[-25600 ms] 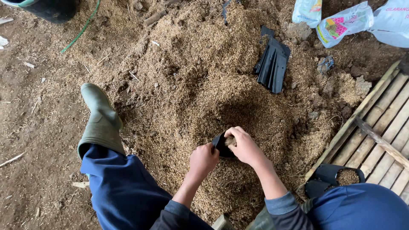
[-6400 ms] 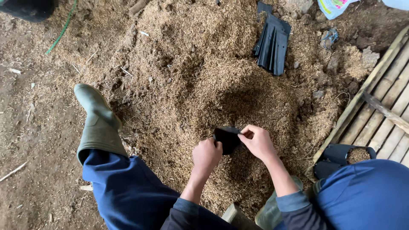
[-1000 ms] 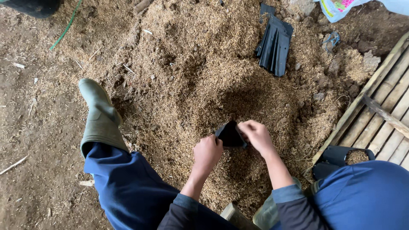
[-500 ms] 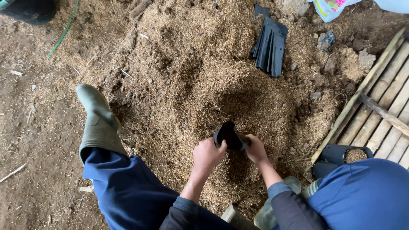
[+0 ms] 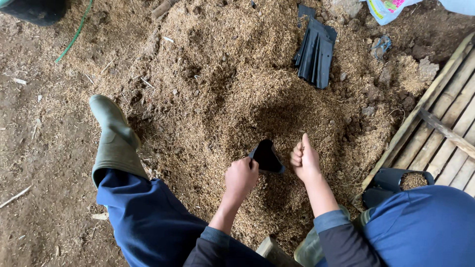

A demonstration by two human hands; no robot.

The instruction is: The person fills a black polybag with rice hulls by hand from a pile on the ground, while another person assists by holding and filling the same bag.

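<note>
Husk heap (image 5: pixel 237 89) underfoot: left hand (image 5: pixel 241 177) pinches 1 empty black bag (image 5: pixel 267 156), right hand (image 5: pixel 305 159) fisted, 1 filled bag (image 5: pixel 401 182) aside, flat bags (image 5: pixel 315 49) waiting.

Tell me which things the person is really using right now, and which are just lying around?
In use:
- small black bag, held open by the left hand
- right hand, closed in a fist beside the bag
- heap of husk mix

Lying about:
- stack of black bags
- filled black bag
- green hose
- wooden pallet
</note>
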